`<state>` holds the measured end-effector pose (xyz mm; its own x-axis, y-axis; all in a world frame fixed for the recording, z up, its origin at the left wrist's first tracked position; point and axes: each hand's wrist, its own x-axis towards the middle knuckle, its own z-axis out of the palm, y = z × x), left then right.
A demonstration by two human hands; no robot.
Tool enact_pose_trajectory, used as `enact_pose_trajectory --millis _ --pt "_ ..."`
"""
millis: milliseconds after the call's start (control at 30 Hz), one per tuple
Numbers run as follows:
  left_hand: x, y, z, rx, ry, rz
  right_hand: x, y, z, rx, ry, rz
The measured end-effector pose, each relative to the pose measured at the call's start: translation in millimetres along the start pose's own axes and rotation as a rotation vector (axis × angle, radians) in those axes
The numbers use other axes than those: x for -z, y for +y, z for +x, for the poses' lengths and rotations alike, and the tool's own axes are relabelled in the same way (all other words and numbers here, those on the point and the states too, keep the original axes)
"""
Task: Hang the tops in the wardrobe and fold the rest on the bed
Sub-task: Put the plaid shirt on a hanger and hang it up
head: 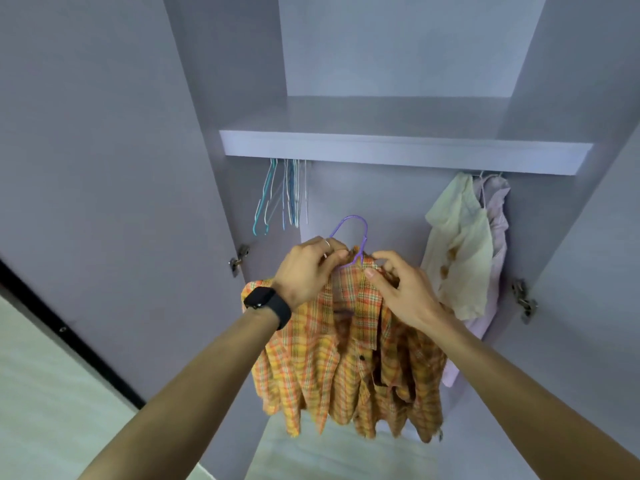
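An orange and yellow plaid shirt (346,358) hangs on a purple wire hanger (351,230) in front of the open wardrobe. My left hand (308,268), with a black watch on the wrist, pinches the shirt's collar and the hanger's left shoulder. My right hand (398,285) grips the collar on the right side. The hanger's hook points up, below the shelf and free of the rail.
A pale shelf (398,150) spans the wardrobe above the hands. Several empty wire hangers (284,195) hang at the left. A cream top (460,244) and a lilac top (495,220) hang at the right. Wardrobe doors stand open on both sides, with hinges (239,259) showing.
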<state>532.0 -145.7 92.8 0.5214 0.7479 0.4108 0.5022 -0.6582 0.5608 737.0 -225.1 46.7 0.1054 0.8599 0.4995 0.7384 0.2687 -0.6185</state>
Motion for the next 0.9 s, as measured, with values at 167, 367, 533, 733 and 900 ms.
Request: enact_pose_trajectory --millis 167,367,533,733,900 --pt "-13.6 -1.3 -2.6 0.023 -0.200 0.053 13.1 16.0 -10.6 -0.008 0.007 0.043" --pt "-35.6 12.4 -5.3 -0.123 -0.006 0.240 31.2 31.0 -14.3 0.036 -0.030 -0.107" --pt "-53.6 23.8 -6.1 -0.099 -0.018 0.361 42.7 36.1 -6.1 0.053 -0.116 -0.236" --pt "-74.2 39.3 5.4 0.087 0.016 0.110 42.1 33.7 -13.1 0.047 -0.082 -0.386" --pt "-83.9 41.0 14.7 0.131 0.012 0.064 44.1 31.0 -3.4 -0.058 -0.182 -0.389"
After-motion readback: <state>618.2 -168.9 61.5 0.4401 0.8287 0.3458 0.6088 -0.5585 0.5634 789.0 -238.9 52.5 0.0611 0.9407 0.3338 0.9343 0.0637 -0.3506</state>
